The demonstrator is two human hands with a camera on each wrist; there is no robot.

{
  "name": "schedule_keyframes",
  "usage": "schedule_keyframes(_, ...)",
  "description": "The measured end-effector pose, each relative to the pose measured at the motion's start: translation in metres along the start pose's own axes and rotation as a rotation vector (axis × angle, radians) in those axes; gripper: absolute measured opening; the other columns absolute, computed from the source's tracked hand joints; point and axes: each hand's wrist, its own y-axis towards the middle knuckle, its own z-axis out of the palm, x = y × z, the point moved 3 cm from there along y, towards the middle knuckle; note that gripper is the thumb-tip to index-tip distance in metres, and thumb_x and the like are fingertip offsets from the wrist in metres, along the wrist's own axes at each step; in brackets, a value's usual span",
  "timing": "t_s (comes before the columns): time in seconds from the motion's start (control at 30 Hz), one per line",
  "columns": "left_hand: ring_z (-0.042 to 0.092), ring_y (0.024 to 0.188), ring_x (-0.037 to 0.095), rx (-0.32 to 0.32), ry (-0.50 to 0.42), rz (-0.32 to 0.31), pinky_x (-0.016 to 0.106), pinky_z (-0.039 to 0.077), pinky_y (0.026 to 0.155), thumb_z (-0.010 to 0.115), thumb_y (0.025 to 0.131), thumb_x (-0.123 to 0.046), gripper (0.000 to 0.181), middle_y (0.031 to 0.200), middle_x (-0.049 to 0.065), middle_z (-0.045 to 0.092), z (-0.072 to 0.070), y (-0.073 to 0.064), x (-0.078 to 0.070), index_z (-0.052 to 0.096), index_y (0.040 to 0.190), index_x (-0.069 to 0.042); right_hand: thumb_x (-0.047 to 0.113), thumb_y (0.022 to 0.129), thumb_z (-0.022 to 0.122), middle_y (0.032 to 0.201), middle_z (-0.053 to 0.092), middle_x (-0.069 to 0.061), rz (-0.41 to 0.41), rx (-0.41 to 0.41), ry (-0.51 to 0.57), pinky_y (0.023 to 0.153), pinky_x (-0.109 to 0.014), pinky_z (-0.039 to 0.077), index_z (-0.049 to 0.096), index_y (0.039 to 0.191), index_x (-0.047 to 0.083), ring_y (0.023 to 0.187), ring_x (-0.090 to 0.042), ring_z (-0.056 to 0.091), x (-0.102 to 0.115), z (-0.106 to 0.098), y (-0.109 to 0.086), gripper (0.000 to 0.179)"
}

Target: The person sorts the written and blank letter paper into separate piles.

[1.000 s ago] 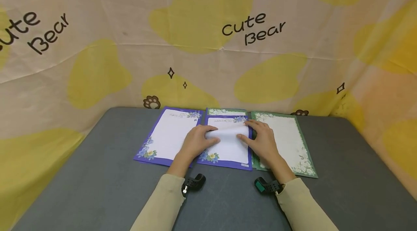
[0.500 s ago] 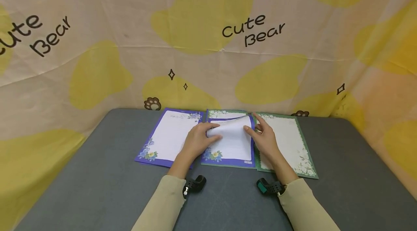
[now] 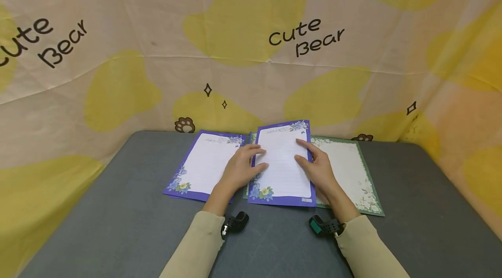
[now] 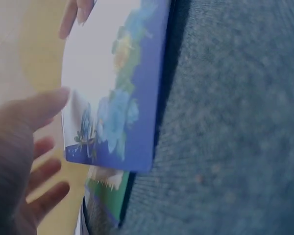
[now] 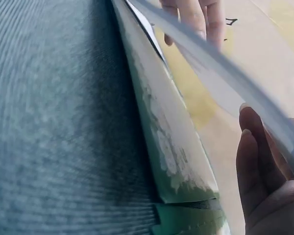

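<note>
A purple-bordered sheet of letter paper [image 3: 280, 164] with blue flowers is raised at a tilt in the middle, its lower edge near the table. My right hand [image 3: 319, 167] holds its right edge, thumb and index finger on the front; in the right wrist view other fingertips [image 5: 247, 127] are behind the sheet. At the left edge is my left hand [image 3: 241, 167]; in the left wrist view its thumb [image 4: 49, 103] meets the sheet's edge and the other fingers are spread apart from it. Green-bordered paper [image 5: 161, 127] lies underneath, partly covered.
Another purple-bordered stack of paper [image 3: 204, 164] lies on the left, partly behind my left wrist. On the right is a green-bordered sheet [image 3: 353, 169] with white flowers. The grey table [image 3: 98, 208] meets a patterned cloth backdrop [image 3: 235, 29] at the back.
The middle purple sheet, bent over at its top earlier, now stands straighter, with its top edge higher and shifted to the right. My right index finger has moved onto its front.
</note>
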Motion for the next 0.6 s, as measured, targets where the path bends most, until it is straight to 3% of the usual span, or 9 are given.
schedule_keyframes(0.13, 0.059, 0.132, 0.032, -0.044, -0.115, -0.118, 0.052, 0.048, 0.108, 0.072, 0.094, -0.032, 0.050, 0.143, 0.011, 0.061, -0.001, 0.000, 0.006, 0.061, 0.141, -0.018, 0.009, 0.099, 0.064, 0.161, 0.040, -0.016, -0.007, -0.001, 0.011, 0.122, -0.048, 0.032, 0.051, 0.149, 0.012, 0.152, -0.029, 0.034, 0.004, -0.001, 0.000, 0.052)
schedule_keyframes(0.2, 0.067, 0.117, 0.027, -0.058, -0.188, -0.160, 0.046, 0.055, 0.098, 0.070, 0.096, -0.032, 0.051, 0.134, 0.013, 0.068, -0.001, 0.000, 0.009, 0.058, 0.143, -0.019, 0.010, 0.098, 0.064, 0.161, 0.040, -0.016, -0.004, -0.001, 0.019, 0.121, -0.048, 0.033, 0.051, 0.149, 0.013, 0.151, -0.028, 0.035, 0.007, -0.002, -0.001, 0.052)
schedule_keyframes(0.23, 0.071, 0.102, 0.024, -0.060, -0.228, -0.172, 0.041, 0.058, 0.088, 0.070, 0.096, -0.031, 0.051, 0.120, 0.014, 0.073, -0.001, 0.001, 0.011, 0.057, 0.144, -0.019, 0.010, 0.098, 0.064, 0.161, 0.040, -0.015, -0.003, -0.004, 0.020, 0.121, -0.048, 0.033, 0.051, 0.149, 0.013, 0.151, -0.027, 0.035, 0.008, -0.002, -0.001, 0.052)
schedule_keyframes(0.3, 0.064, 0.074, 0.015, -0.061, -0.316, -0.179, 0.030, 0.054, 0.068, 0.068, 0.098, -0.029, 0.048, 0.092, 0.010, 0.073, -0.001, 0.002, 0.012, 0.057, 0.144, -0.020, 0.010, 0.098, 0.064, 0.162, 0.039, -0.014, -0.003, -0.001, 0.028, 0.122, -0.047, 0.033, 0.051, 0.149, 0.014, 0.152, -0.025, 0.034, 0.010, -0.002, -0.001, 0.052)
schedule_keyframes(0.4, 0.037, 0.054, 0.011, -0.070, -0.425, -0.164, 0.022, 0.035, 0.053, 0.068, 0.098, -0.022, 0.045, 0.065, 0.002, 0.047, -0.004, 0.003, 0.011, 0.060, 0.142, -0.020, 0.010, 0.098, 0.064, 0.162, 0.038, -0.014, -0.010, 0.002, 0.036, 0.123, -0.046, 0.031, 0.052, 0.149, 0.013, 0.152, -0.025, 0.032, 0.012, -0.002, -0.001, 0.052)
schedule_keyframes(0.47, 0.029, 0.050, 0.010, -0.074, -0.472, -0.142, 0.021, 0.030, 0.049, 0.068, 0.097, -0.017, 0.044, 0.068, -0.002, 0.044, -0.007, 0.004, 0.010, 0.062, 0.140, -0.019, 0.010, 0.098, 0.064, 0.162, 0.038, -0.014, -0.012, 0.004, 0.036, 0.123, -0.047, 0.030, 0.051, 0.149, 0.013, 0.153, -0.025, 0.031, 0.012, -0.002, -0.001, 0.053)
schedule_keyframes(0.53, 0.029, 0.049, 0.009, -0.066, -0.473, -0.121, 0.020, 0.029, 0.047, 0.068, 0.096, -0.012, 0.043, 0.069, 0.002, 0.044, -0.009, 0.004, 0.008, 0.064, 0.138, -0.019, 0.010, 0.098, 0.064, 0.163, 0.037, -0.015, -0.011, 0.004, 0.028, 0.124, -0.048, 0.030, 0.051, 0.149, 0.013, 0.153, -0.027, 0.031, 0.013, -0.002, -0.001, 0.053)
schedule_keyframes(0.6, 0.031, 0.051, 0.009, -0.048, -0.451, -0.099, 0.020, 0.030, 0.048, 0.068, 0.095, -0.010, 0.042, 0.081, 0.006, 0.055, -0.010, 0.004, 0.006, 0.066, 0.136, -0.018, 0.010, 0.098, 0.064, 0.163, 0.037, -0.015, -0.006, 0.004, 0.011, 0.124, -0.049, 0.029, 0.052, 0.149, 0.013, 0.153, -0.028, 0.032, 0.012, -0.002, -0.001, 0.052)
